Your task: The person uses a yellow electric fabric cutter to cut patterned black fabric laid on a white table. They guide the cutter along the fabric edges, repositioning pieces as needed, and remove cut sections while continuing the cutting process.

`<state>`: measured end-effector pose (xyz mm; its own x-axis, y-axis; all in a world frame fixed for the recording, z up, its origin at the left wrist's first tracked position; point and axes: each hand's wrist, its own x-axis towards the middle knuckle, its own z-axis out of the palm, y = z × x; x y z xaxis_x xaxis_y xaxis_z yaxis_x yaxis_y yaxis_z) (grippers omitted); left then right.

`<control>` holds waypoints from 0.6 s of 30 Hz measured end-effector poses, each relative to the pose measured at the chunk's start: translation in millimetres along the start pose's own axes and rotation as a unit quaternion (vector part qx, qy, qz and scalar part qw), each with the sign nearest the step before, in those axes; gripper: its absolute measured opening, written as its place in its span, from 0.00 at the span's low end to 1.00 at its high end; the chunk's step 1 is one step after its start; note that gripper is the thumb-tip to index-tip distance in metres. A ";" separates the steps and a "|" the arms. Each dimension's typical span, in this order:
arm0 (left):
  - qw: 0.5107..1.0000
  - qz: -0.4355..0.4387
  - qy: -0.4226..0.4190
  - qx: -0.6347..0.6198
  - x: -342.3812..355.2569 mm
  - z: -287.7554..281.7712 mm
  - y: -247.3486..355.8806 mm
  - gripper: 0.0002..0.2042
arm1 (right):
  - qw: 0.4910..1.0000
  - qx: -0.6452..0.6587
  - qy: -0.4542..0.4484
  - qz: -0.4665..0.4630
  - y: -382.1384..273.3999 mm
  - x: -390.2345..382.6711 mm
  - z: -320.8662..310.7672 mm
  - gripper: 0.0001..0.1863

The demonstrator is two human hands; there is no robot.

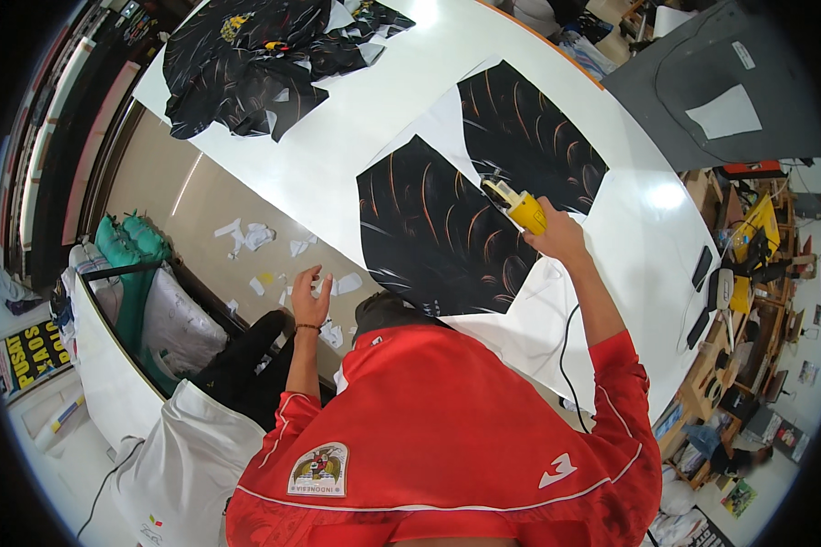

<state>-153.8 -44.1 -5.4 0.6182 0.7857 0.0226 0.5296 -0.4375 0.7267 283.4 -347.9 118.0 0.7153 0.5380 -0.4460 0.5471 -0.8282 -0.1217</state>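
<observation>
My right hand (558, 233) is wrapped round the yellow body of a small electric fabric cutter (525, 211). Its metal head sits on the gap between two black printed fabric pieces, a nearer one (433, 232) and a farther one (529, 137). Both pieces have thin orange and white streaks and lie flat on the white table (337, 146), with white material showing around their edges. A black cord (567, 351) runs down beside my right forearm. My left hand (311, 296) is off the table's near left edge, holding nothing, its fingers apart.
Crumpled black printed fabric (246, 73) is heaped at the table's far left. White scraps (246, 237) litter the floor on the left. A phone (701, 267) lies at the right edge. A grey surface (721, 73) stands at the far right, and a bin with sacks (178, 319) at the left.
</observation>
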 end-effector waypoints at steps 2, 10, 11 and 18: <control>1.000 -0.005 0.002 0.000 -0.5 -3.4 -2.0 0.16 | 1.000 -0.001 0.002 -0.005 -8.5 8.1 -3.2 0.40; 0.999 -0.028 0.017 -0.007 -5.1 -8.8 -12.0 0.15 | 0.999 0.000 0.018 -0.039 -46.5 47.5 -12.4 0.40; 0.999 -0.036 0.015 -0.010 -5.1 -9.3 -11.9 0.15 | 0.999 0.001 0.017 -0.040 -53.7 53.0 -14.6 0.40; 0.998 -0.043 0.021 -0.043 -1.8 -7.3 -2.7 0.15 | 0.999 0.005 0.013 -0.045 -104.8 91.5 -30.8 0.40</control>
<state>-160.6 -41.1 -2.4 0.5462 0.8376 -0.0145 0.5273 -0.3303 0.7829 304.9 -207.0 117.3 0.6751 0.6136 -0.4095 0.6050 -0.7781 -0.1686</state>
